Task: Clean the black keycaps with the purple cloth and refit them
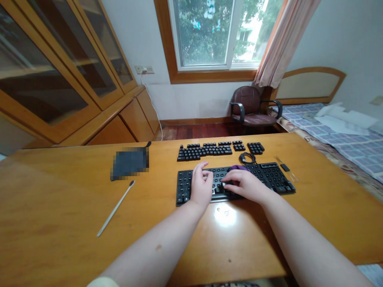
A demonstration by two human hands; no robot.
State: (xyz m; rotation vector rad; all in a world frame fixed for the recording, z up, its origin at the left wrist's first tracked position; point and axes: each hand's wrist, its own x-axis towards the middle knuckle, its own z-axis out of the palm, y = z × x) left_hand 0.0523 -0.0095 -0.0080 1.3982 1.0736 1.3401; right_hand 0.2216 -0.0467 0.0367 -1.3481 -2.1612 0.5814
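A black keyboard (277, 179) lies on the desk with most of its keycaps off and its switches showing. Over its left half rests my left hand (202, 185), its index finger stretched out and apart from the bent others, holding nothing I can see. My right hand (247, 185) is at the keyboard's middle, thumb and fingertips pinched together low over the lower rows. What sits in that pinch is small and mostly hidden. A piece of purple cloth (239, 168) shows just behind the right hand, on the keyboard's upper edge.
Loose black keycaps (206, 150) stand in rows behind the keyboard, beside a coiled cable (247, 158). A small dark tool with wires (285, 167) lies at right. Leftward are a white-handled brush (116, 207) and a blurred dark pouch (130, 162). A chair (249, 105) stands beyond the desk.
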